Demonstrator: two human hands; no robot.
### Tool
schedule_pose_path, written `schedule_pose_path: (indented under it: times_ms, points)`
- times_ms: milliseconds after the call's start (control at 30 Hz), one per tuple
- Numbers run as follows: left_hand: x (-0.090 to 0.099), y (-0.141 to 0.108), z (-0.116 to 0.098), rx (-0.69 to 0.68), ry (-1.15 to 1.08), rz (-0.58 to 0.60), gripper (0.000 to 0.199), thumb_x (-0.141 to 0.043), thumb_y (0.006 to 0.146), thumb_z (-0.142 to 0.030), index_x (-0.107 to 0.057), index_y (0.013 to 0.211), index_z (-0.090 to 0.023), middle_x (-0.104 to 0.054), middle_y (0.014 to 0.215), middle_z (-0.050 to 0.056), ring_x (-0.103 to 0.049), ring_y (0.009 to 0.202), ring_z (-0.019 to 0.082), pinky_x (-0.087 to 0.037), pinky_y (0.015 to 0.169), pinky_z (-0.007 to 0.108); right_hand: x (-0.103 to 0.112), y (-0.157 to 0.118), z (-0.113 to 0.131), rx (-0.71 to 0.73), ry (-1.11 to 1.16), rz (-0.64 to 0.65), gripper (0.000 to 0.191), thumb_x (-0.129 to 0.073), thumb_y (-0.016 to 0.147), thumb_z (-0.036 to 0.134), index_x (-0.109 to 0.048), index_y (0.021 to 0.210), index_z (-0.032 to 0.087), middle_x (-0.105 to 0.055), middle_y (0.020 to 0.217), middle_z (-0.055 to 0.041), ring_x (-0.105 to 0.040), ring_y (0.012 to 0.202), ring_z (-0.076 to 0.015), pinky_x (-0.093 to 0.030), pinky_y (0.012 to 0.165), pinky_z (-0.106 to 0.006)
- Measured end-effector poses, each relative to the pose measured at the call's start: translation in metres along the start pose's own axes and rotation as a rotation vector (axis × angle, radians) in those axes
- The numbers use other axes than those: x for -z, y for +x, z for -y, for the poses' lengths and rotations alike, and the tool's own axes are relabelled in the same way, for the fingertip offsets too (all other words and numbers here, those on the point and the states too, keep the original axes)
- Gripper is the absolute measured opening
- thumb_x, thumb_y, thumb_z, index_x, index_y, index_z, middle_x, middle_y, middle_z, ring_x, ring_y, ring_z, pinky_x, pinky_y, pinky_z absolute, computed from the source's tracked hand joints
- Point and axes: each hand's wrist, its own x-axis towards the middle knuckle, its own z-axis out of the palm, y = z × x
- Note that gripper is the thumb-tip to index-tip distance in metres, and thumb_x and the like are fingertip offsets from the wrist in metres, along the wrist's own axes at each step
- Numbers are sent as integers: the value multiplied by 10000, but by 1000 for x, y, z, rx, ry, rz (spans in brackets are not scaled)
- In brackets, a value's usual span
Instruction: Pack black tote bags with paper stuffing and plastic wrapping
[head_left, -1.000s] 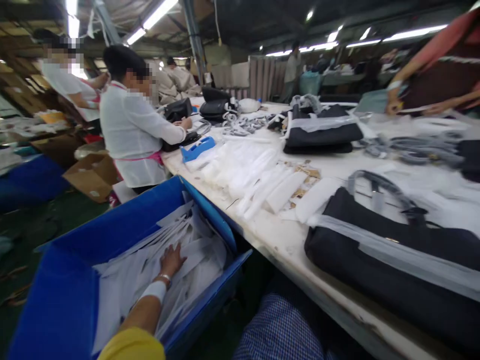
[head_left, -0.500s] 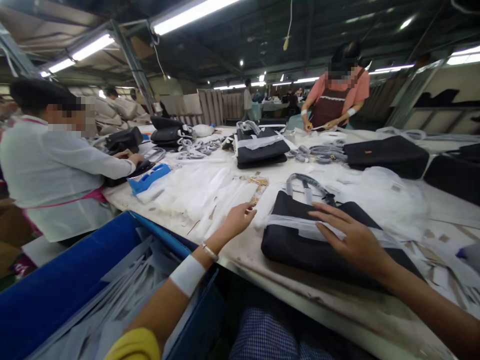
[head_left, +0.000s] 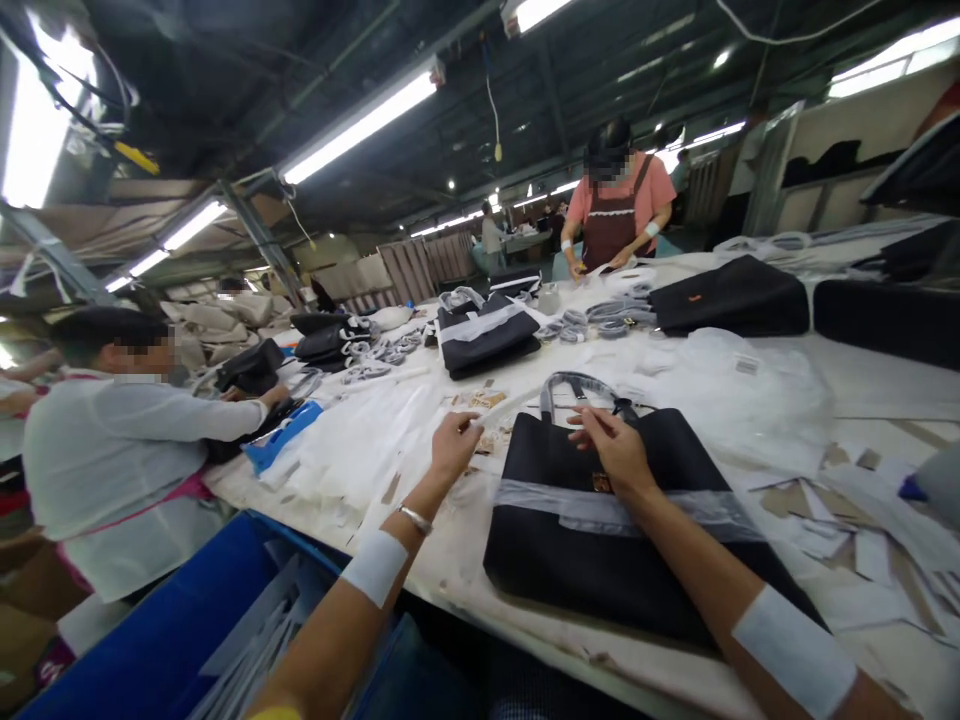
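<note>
Holding the fingers of the left hand [head_left: 453, 448] bunched just beside the black bag [head_left: 592, 570], leaving unclear whether gripping anything. Poising those of the right hand [head_left: 619, 452] over it near the handle [head_left: 546, 402], with any hold likewise unclear. Seeing that bag lying on the counter [head_left: 892, 385], banded with translucent wrap [head_left: 536, 500].

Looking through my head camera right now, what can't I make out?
In the head view:
Near bag: partly behind the right forearm.
Badge: too small to read.
Left hand: too small to tell whether it grips the white strip.
Blue bin: cut off by the bottom edge.
</note>
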Motion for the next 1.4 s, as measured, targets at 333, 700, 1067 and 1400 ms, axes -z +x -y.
schedule_pose_path:
  times_ms: [333,700,1067,1400]
  points:
    - [-23,-43,-72,-647,-45,33,299,-589,915,-305,-659,1206,-303,-674,1089,67,-602,1038,251,-489,962,412,-9,-4,-1,-185,247,197,474,-820,666,477,-680,941,117,-745,931,-118,-704,847,-251,-587,721,-338]
    - [0,8,-25,194,-935,108,313,-694,805,-428,-672,990,-176,-713,1016,68,-648,993,214,-510,871,310,-2,3,-12,120,-251,88,385,-631,808,494,-708,1040,196,-740,1058,-87,-675,1024,-255,-488,965,-401]
    - [-54,-6,-6,525,-1105,321,306,-796,731,-319,-624,912,-141,-688,852,71,-642,708,147,-525,704,269,5,10,-28,29,-458,113,388,-530,855,483,-730,1017,192,-751,1034,-85,-699,963,-251,-496,908,-369]
    - [13,-9,-10,383,-860,844,386,-879,583,-382,-722,846,-147,-710,889,54,-633,839,193,-491,708,268,0,8,-19,37,-313,107,406,-572,839,493,-720,1021,161,-744,1024,-124,-712,894,-268,-508,890,-403]
